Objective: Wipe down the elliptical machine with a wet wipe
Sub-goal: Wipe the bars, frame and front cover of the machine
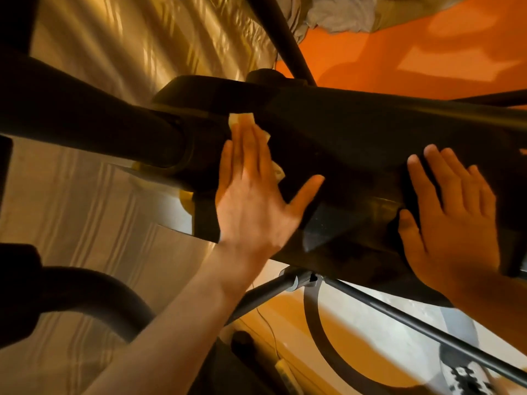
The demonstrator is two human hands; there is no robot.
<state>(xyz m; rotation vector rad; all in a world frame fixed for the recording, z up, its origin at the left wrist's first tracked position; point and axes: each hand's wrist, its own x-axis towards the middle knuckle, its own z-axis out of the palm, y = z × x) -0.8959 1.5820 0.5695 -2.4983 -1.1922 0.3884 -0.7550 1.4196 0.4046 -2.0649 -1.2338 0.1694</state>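
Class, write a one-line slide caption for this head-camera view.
Left hand presses a wet wipe flat against the dark elliptical machine while the right hand rests open on it.

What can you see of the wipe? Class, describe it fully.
The wipe is pale, thin and crumpled, like soft cloth. It lies against the dark machine, mostly hidden under the left hand, whose straight fingers press it. Only edges show past the fingertips and beside the fingers.

No legible text or labels anywhere.
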